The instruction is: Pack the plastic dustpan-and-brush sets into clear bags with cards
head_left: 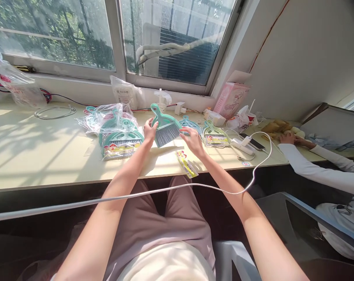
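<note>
A green dustpan (157,110) with a grey-bristled brush (167,134) nested against it is held up above the table. My left hand (150,130) is closed on its left edge, below the looped handle. My right hand (193,141) has its fingers at the right corner of the set, pinching it there. Below my right hand, a yellow-green printed label card (187,164) lies at the table's front edge. To the left sits a pile of packed green dustpan sets (123,136) with labels and clear wrapping. Just behind my right hand is a blue dustpan set (190,124).
Another green dustpan set (214,133) lies to the right, near a power strip (243,146) and a phone (253,141). A white cable (165,190) hangs across my forearms. At far right, a co-worker's hands (287,137) handle yellowish items. A pink box (232,99) stands by the wall.
</note>
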A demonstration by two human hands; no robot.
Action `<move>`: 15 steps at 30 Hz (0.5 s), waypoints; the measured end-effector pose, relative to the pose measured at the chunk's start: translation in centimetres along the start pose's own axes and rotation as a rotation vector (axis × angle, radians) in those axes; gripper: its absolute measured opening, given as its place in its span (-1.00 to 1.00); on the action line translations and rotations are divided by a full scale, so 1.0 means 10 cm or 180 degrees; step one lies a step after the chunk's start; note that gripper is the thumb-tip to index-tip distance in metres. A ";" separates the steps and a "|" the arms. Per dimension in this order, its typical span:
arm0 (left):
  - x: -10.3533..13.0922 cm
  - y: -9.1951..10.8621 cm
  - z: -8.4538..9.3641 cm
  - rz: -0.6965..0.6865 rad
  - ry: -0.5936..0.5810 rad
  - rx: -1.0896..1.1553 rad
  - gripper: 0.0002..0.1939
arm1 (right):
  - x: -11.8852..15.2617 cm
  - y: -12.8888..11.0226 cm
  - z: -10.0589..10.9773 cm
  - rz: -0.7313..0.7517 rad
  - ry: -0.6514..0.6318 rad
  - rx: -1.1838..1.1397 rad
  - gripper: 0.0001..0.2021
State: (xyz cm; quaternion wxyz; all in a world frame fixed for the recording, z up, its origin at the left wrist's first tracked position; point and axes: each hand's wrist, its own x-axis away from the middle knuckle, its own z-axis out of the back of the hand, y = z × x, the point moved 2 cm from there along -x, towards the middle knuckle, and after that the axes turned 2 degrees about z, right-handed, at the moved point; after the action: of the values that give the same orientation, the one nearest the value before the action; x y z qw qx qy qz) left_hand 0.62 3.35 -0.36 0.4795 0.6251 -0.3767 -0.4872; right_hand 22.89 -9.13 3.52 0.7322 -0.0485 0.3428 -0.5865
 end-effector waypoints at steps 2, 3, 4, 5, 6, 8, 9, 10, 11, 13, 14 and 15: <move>-0.09 -0.07 0.03 0.0189 -0.0038 0.0134 -0.67 | 0.46 0.02 0.06 0.0192 -0.0416 0.0301 -0.57; -0.11 -0.10 0.04 0.0278 -0.0116 0.0171 -0.65 | 0.69 0.03 0.08 0.0242 -0.0641 0.0501 -0.54; -0.13 -0.13 0.04 0.0358 -0.0190 0.0201 -0.64 | 0.91 0.03 0.09 0.0307 -0.0860 0.0722 -0.49; -0.14 -0.15 0.04 0.0419 -0.0244 0.0231 -0.64 | 1.11 0.04 0.09 0.0397 -0.1072 0.0948 -0.39; -0.15 -0.16 0.04 0.0457 -0.0257 0.0268 -0.63 | 1.28 0.04 0.08 0.0483 -0.1297 0.1140 -0.27; -0.14 -0.17 0.04 0.0489 -0.0209 0.0375 -0.61 | 1.51 0.05 0.06 0.0586 -0.1631 0.1322 -0.17; -0.13 -0.17 0.03 0.0491 -0.0195 0.0437 -0.59 | 1.58 0.06 0.05 0.0626 -0.1691 0.1313 -0.25; -0.12 -0.17 0.03 0.0493 -0.0187 0.0495 -0.58 | 1.61 0.09 0.06 0.0652 -0.1671 0.1241 -0.39; -0.11 -0.17 0.03 0.0508 -0.0209 0.0540 -0.57 | 1.61 0.11 0.07 0.0669 -0.1569 0.1119 -0.49; -0.08 -0.18 0.02 0.0570 -0.0384 0.0571 -0.61 | 1.54 0.19 0.13 0.0667 -0.1171 0.0773 -0.48; -0.06 -0.19 0.01 0.0593 -0.0511 0.0552 -0.63 | 1.47 0.23 0.17 0.0630 -0.0899 0.0572 -0.50; -0.04 -0.20 0.01 0.0576 -0.0635 0.0507 -0.63 | 1.38 0.27 0.22 0.0579 -0.0616 0.0357 -0.55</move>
State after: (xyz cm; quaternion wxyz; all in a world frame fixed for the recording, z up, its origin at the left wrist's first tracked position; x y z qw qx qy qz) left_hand 0.42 4.18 -2.22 0.4305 0.5731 -0.5148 -0.4703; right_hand 27.44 -21.33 -2.21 0.8135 -0.0326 0.2402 -0.5286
